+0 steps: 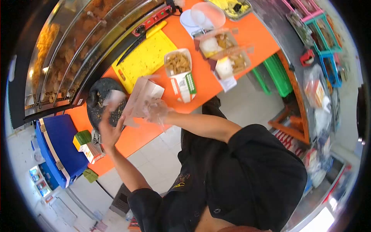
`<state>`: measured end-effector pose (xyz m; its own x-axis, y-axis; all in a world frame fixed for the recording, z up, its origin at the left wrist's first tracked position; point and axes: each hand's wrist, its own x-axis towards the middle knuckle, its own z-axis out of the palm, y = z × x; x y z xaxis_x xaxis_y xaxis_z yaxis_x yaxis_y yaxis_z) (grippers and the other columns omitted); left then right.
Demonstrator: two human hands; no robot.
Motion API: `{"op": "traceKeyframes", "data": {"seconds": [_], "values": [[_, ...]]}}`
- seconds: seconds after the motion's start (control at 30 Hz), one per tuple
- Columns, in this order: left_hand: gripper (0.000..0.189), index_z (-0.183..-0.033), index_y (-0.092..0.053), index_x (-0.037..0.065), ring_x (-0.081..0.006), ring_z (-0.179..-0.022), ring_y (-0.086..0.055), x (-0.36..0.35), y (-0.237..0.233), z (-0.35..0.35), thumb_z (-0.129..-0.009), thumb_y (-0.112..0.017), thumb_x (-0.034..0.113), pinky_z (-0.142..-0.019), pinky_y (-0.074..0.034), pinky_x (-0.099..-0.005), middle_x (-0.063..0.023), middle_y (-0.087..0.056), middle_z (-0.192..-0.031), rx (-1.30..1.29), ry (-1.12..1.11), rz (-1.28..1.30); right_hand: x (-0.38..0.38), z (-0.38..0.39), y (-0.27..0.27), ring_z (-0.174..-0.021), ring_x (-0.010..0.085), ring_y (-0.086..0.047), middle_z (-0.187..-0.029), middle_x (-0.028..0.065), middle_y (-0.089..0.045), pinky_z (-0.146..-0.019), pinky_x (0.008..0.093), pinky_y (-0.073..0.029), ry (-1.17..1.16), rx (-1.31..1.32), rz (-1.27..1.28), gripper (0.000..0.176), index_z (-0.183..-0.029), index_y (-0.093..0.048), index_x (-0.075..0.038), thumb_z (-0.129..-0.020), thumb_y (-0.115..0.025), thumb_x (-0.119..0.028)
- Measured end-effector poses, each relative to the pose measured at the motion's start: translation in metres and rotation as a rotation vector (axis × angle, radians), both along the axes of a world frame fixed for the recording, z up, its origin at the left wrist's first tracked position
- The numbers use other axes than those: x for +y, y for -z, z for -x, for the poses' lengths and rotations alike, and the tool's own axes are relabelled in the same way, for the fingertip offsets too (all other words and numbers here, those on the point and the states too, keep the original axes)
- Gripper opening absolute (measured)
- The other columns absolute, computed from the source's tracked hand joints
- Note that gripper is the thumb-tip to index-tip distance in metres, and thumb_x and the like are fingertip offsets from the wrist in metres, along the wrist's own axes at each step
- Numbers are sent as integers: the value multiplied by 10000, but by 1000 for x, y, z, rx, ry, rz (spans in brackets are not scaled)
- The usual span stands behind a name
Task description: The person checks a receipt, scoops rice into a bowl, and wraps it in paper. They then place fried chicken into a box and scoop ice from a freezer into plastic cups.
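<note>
My left hand (109, 130), bare and blurred by motion, is raised beside a dark stone mortar (94, 112) with its fingers apart. A pale blurred patch (115, 98) shows just past its fingertips; what it is I cannot make out. My right hand (157, 110), in a clear plastic glove, grips an open cardboard food box (148, 91) at the table's near edge. Right of that stands a paper box of chopped fried pieces (178, 63). Two more open boxes (218, 43) (233, 66) hold white rice and browned pieces.
A yellow cutting board (145, 58) carries a long dark knife (133, 48) along its far edge. Behind is a glass display case (69, 50) of fried food. A blue cooler box (62, 149) stands left of the orange table (255, 33). Green and white cartons (91, 149) sit at the corner.
</note>
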<state>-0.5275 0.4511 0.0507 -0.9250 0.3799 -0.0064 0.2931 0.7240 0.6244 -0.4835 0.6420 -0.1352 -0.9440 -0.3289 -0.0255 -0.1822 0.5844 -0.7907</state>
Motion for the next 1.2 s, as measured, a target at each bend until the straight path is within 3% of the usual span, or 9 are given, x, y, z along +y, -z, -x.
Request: {"op": "traceKeyframes", "data": {"seconds": [0.13, 0.23, 0.4, 0.5, 0.6, 0.73, 0.9, 1.07, 1.2], "values": [[558, -1303, -521, -54, -279, -1179, -596, 67, -20, -19, -803, -770, -40, -1020, -483, -380, -204, -605, -1254, 361, -352, -218, 161, -54, -36, -1078, 354, -581, -1041, 173, -628, -918, 459, -483, -287, 580, 77, 276, -1116, -661, -75, -903, -607, -243], [583, -1280, -511, -41, -272, -1175, -578, 172, 7, -53, -760, -765, -111, -956, -537, -383, -170, -556, -1257, 320, -104, -388, 306, -118, -43, -816, 367, -613, -856, 186, -627, -750, 487, -484, 359, -60, 208, 326, -901, -653, -29, -970, -555, -332], [740, -1416, -358, 25, -251, -1131, -619, 374, 70, -94, -790, -717, -140, -933, -556, -373, -172, -521, -1305, -615, 224, -804, 441, -190, -83, -779, 352, -631, -796, 179, -640, -726, 460, -494, 1062, -217, -152, 383, -810, -655, -38, -958, -581, -383], [706, -1400, -358, 23, -245, -1149, -611, 461, 74, -133, -803, -687, -157, -922, -557, -352, -183, -505, -1315, -814, 526, -931, 453, -249, -39, -642, 277, -628, -684, 107, -604, -609, 370, -509, 919, -31, -262, 284, -835, -637, -29, -955, -645, -286], [637, -1388, -363, 4, -236, -1178, -581, 520, 88, -152, -833, -649, -125, -970, -514, -366, -180, -509, -1296, -845, 655, -928, 462, -282, -84, -609, 203, -648, -702, 82, -656, -572, 331, -516, 1038, -609, 175, 276, -841, -637, -26, -971, -644, -270], [746, -1478, -293, 14, -239, -1216, -552, 618, 80, -147, -826, -633, -114, -1025, -464, -374, -172, -495, -1339, -889, 775, -901, 542, -334, -67, -670, 207, -680, -767, 110, -695, -666, 351, -546, 1364, -351, 529, 209, -874, -684, -33, -907, -688, -239], [1009, -1568, -189, 63, -236, -1353, -444, 707, 83, -135, -742, -741, -110, -1107, -398, -387, -130, -422, -1453, -874, 641, -973, 692, -328, -91, -739, 156, -663, -861, 98, -705, -682, 327, -545, 905, -321, 70, 249, -1032, -675, -11, -980, -611, -246], [1064, -1575, -172, 75, -234, -1346, -452, 713, 40, -142, -712, -755, -138, -1076, -452, -370, -131, -338, -1508, -645, 510, -904, 692, -230, -147, -812, 136, -648, -914, 73, -707, -724, 280, -512, 865, -174, 915, 277, -1023, -680, 38, -970, -635, -230], [1088, -1575, -169, 77, -218, -1316, -479, 663, 15, -166, -698, -779, -128, -993, -524, -341, -101, -304, -1535, -509, 426, -914, 657, -180, -167, -847, 100, -614, -955, 64, -692, -725, 248, -489, 650, -84, 820, 163, -1027, -672, 48, -940, -656, -88]]}}
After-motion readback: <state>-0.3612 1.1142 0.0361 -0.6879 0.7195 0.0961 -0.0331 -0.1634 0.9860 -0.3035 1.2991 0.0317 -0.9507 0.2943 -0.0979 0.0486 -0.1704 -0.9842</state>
